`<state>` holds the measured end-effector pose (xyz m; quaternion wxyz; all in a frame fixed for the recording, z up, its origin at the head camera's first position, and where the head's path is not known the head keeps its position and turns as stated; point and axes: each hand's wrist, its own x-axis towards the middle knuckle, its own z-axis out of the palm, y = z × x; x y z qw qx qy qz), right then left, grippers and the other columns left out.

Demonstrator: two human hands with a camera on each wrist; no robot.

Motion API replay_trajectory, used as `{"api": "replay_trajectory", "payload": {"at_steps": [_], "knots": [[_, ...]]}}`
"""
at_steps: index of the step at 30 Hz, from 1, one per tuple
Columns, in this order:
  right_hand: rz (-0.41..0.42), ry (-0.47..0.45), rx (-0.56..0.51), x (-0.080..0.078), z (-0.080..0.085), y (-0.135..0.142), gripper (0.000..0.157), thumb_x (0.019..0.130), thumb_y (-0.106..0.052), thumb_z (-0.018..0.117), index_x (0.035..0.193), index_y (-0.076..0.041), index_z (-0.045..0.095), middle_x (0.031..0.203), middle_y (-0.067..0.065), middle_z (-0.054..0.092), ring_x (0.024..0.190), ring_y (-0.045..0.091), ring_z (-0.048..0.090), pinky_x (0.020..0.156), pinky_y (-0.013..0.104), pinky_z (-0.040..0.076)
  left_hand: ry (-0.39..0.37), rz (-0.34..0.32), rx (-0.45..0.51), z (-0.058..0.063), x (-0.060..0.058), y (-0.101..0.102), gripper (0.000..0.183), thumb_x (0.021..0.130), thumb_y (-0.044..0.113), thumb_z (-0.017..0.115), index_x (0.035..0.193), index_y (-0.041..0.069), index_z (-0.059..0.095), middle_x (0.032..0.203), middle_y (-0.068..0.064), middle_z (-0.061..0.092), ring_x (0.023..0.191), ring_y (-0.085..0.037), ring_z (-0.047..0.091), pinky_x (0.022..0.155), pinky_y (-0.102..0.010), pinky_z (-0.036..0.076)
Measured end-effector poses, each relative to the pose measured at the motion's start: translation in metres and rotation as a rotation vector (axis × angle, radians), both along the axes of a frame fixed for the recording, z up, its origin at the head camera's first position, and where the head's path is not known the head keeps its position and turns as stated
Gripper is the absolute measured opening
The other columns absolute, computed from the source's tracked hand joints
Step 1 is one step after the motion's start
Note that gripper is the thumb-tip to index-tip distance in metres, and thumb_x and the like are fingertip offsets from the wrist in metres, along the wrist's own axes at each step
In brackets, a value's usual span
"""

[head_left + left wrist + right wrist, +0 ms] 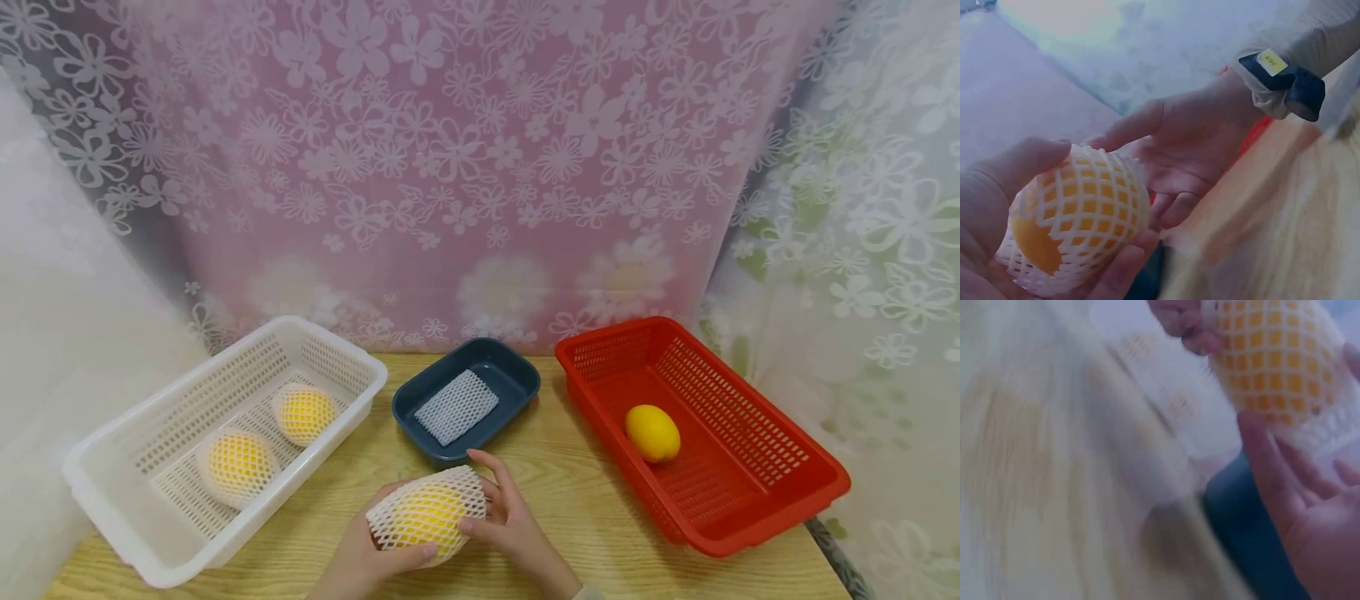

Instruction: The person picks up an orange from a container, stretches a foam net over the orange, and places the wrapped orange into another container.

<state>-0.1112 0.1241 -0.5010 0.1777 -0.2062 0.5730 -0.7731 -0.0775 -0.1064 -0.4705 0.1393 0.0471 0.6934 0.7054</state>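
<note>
By the left grip (pixel 366 560), the netted yellow fruit (pixel 429 518) is grasped; by the right grip (pixel 516 527), fingers relaxed, the foam net (pixel 471 490) is touched. Fruit is held above the counter (pixel 581 504), near the blue tray (pixel 491 355). Judged light, firm beneath tearable foam; best cupped around its middle.

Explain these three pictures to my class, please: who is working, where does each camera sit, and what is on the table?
No machine here: a person works bare-handed. The wide picture comes from a camera worn on the head, looking forward and down; the other two come from cameras worn on the left and right wrists.

The left hand holds a yellow fruit in a white net; the right hand touches its other end.

On the wooden table stand a white basket with two netted fruits, a blue tray with a flat net, and a red basket with one bare fruit.
</note>
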Motion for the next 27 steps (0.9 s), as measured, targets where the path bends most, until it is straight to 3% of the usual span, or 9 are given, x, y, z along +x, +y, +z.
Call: {"api": "replay_trajectory", "payload": {"at_steps": [2, 9, 14, 18, 22, 27], "knots": [[-0.003, -0.008, 0.026, 0.004, 0.009, -0.006, 0.074, 0.095, -0.008, 0.065, 0.154, -0.007, 0.020, 0.137, 0.018, 0.051, 0.114, 0.026, 0.059, 0.090, 0.038, 0.054, -0.006, 0.003, -0.020, 0.008, 0.002, -0.007, 0.072, 0.077, 0.015, 0.085, 0.140, 0.009, 0.049, 0.130, -0.014, 0.057, 0.109, -0.025, 0.056, 0.087, -0.028, 0.050], [0.010, -0.026, 0.004, 0.019, 0.030, -0.027, 0.052, 0.095, -0.006, 0.064, 0.141, 0.000, 0.042, 0.130, 0.013, 0.053, 0.107, 0.022, 0.061, 0.082, 0.037, 0.057, -0.039, -0.044, 0.113, 0.030, 0.010, -0.028, 0.073, 0.080, 0.003, 0.080, 0.142, 0.005, 0.040, 0.129, -0.020, 0.048, 0.101, -0.031, 0.060, 0.075, -0.054, 0.056], [0.019, -0.053, -0.036, 0.022, 0.041, -0.040, 0.057, 0.091, -0.005, 0.070, 0.141, -0.004, 0.044, 0.135, 0.014, 0.050, 0.111, 0.027, 0.058, 0.085, 0.044, 0.056, 0.045, -0.107, 0.117, 0.043, 0.009, -0.050, 0.069, 0.083, -0.001, 0.076, 0.143, 0.003, 0.041, 0.127, -0.016, 0.051, 0.103, -0.028, 0.061, 0.079, -0.047, 0.057], [0.037, -0.004, -0.067, 0.021, 0.047, -0.047, 0.065, 0.087, -0.001, 0.073, 0.143, 0.000, 0.040, 0.138, 0.015, 0.048, 0.114, 0.028, 0.057, 0.087, 0.042, 0.055, 0.110, -0.168, 0.094, 0.050, 0.008, -0.065, 0.070, 0.084, -0.002, 0.074, 0.145, 0.005, 0.040, 0.129, -0.015, 0.052, 0.108, -0.024, 0.061, 0.084, -0.039, 0.056], [0.047, 0.033, -0.085, 0.019, 0.051, -0.055, 0.067, 0.085, 0.001, 0.075, 0.142, 0.001, 0.041, 0.137, 0.015, 0.048, 0.115, 0.027, 0.057, 0.088, 0.035, 0.054, 0.104, -0.179, 0.067, 0.058, 0.010, -0.074, 0.074, 0.084, -0.003, 0.075, 0.147, 0.005, 0.037, 0.131, -0.018, 0.051, 0.107, -0.027, 0.062, 0.081, -0.043, 0.057], [0.058, 0.064, -0.111, 0.017, 0.055, -0.065, 0.069, 0.083, 0.004, 0.076, 0.141, 0.005, 0.040, 0.136, 0.015, 0.048, 0.116, 0.026, 0.057, 0.088, 0.036, 0.055, 0.057, -0.214, 0.001, 0.072, 0.012, -0.087, 0.077, 0.085, -0.001, 0.074, 0.150, 0.013, 0.035, 0.131, -0.024, 0.049, 0.103, -0.033, 0.061, 0.077, -0.049, 0.057]]}}
